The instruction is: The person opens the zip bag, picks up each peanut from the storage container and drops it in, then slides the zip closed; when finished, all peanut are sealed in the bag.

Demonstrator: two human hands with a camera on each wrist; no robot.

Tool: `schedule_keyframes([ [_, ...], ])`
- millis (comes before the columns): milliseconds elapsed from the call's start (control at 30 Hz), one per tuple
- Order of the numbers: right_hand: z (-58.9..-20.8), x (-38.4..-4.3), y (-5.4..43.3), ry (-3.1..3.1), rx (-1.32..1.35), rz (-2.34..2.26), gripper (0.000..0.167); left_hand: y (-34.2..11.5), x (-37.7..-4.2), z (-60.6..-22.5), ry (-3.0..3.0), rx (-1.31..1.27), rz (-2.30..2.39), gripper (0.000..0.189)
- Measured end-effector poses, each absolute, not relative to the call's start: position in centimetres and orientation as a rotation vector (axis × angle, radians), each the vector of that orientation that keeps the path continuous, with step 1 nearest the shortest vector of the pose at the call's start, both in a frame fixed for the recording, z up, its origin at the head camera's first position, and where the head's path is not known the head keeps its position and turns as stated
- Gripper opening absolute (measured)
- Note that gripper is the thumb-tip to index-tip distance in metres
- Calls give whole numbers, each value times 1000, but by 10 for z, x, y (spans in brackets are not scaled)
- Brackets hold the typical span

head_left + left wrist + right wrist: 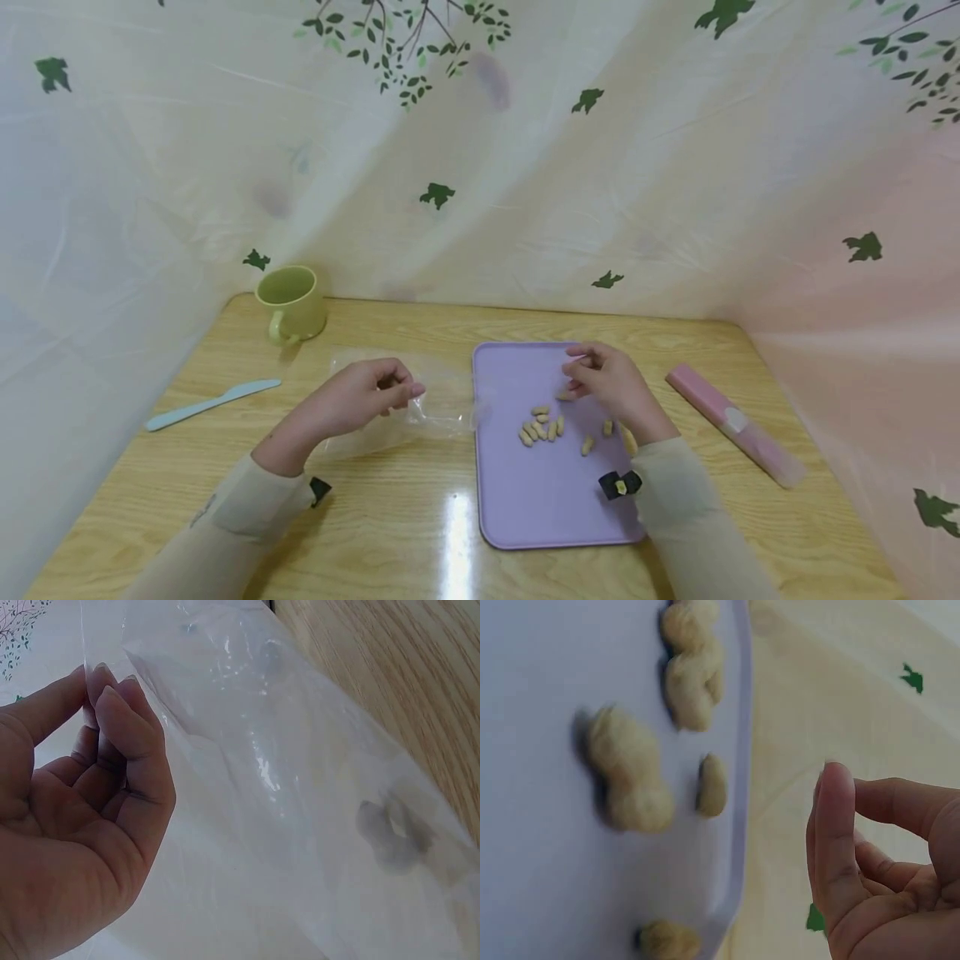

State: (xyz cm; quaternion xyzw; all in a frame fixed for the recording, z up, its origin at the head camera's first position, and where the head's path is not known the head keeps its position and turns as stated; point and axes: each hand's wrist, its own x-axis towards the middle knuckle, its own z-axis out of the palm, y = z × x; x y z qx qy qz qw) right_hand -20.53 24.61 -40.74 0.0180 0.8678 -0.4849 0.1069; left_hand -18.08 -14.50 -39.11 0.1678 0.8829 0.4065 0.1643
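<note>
Left hand: the left hand (363,393) is pinching the edge of the clear plastic bag between thumb and fingertips.
Plastic bag: the clear plastic bag (448,393) is spreading over the bench (382,533), its right side reaching the tray's left rim.
Right hand: the right hand (617,385) is hovering over the tray's upper right part, thumb and fingertips bending together; whether they are grasping anything, I cannot tell.
Peanuts: the peanuts (552,431) are lying on the purple tray (555,517), several clustering near its middle, others sitting apart to the right.
Mug: a yellow-green mug (302,315) is standing upright at the back left.
Knife: a pale blue knife (213,406) is lying left of the bag.
Roll: a pink roll (708,404) is resting right of the tray, slanting.
</note>
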Motion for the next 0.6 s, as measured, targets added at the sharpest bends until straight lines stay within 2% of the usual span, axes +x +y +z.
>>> schedule_keyframes([
  [167,-423,-211,258,2560,120,-1346,39,-145,-180,-391,2515,483,1162,30],
  [367,-431,-211,262,2558,93,-1248,30,-146,-179,-389,2527,513,1161,32],
  [600,-433,-209,262,2569,54,-1130,28,-145,-179,-387,2526,519,1164,31],
])
